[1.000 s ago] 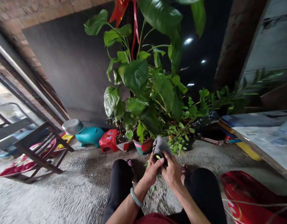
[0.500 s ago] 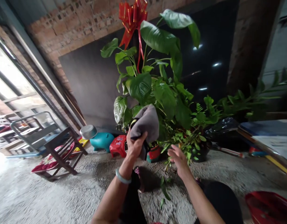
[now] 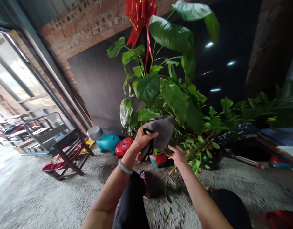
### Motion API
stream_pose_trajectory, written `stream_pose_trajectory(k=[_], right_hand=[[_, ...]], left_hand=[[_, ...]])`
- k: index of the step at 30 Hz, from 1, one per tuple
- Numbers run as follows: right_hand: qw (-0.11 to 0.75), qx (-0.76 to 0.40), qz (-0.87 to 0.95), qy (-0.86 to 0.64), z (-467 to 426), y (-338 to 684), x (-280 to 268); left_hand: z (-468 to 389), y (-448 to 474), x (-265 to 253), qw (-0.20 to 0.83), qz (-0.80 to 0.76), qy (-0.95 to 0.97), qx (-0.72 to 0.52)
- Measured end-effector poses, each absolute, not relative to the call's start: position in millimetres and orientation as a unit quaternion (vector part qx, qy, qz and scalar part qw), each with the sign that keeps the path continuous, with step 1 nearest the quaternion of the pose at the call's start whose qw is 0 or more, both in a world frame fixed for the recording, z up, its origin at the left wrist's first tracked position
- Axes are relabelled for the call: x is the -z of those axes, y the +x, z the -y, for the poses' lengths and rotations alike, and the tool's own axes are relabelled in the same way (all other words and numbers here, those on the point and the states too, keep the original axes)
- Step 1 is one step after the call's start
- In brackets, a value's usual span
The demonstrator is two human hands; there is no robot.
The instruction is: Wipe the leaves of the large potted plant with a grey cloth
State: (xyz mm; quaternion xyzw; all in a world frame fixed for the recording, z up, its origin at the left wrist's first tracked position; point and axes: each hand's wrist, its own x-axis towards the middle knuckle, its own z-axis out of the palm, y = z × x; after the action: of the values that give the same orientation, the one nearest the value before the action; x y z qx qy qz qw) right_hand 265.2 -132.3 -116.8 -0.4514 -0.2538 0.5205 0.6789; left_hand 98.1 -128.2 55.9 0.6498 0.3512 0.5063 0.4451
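Left grip point(image 3: 144, 139) clenched on soft grey cloth point(image 3: 164, 130) — black-edged, right grip point(image 3: 179, 156) near pointed leaves point(image 3: 196, 163) — hold unclear

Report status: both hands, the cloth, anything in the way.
Left hand gripping gray cloth. Right hand by its lower edge, contact unclear. Cloth held off the ground. Possible obstacle: big leaves behind it.

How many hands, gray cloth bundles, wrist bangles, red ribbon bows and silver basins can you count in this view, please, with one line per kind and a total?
Hands: 2 (left hand, right hand)
Gray cloth bundle: 1
Wrist bangle: 1
Red ribbon bow: 1
Silver basin: 1
Total: 6
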Motion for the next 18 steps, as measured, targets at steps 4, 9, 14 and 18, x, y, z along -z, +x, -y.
stream_pose_trajectory(k=[4, 9, 14, 18], right_hand=[[0.679, -0.542, 0.24, -0.433, 144, 264, 114], [0.685, -0.535, 0.245, -0.429, 149, 269, 114], [0.689, -0.516, 0.251, -0.444, 149, 266, 113], [0.68, -0.503, 0.285, -0.451, 151, 265, 115]], left_hand=[[115, 114, -51, 0.359, -0.35, 0.657, -0.562], [132, 103, -49, 0.461, -0.359, 0.762, -0.278], [132, 108, -83, 0.384, -0.303, 0.742, -0.458], [124, 123, -64, 0.406, -0.395, 0.708, -0.422]])
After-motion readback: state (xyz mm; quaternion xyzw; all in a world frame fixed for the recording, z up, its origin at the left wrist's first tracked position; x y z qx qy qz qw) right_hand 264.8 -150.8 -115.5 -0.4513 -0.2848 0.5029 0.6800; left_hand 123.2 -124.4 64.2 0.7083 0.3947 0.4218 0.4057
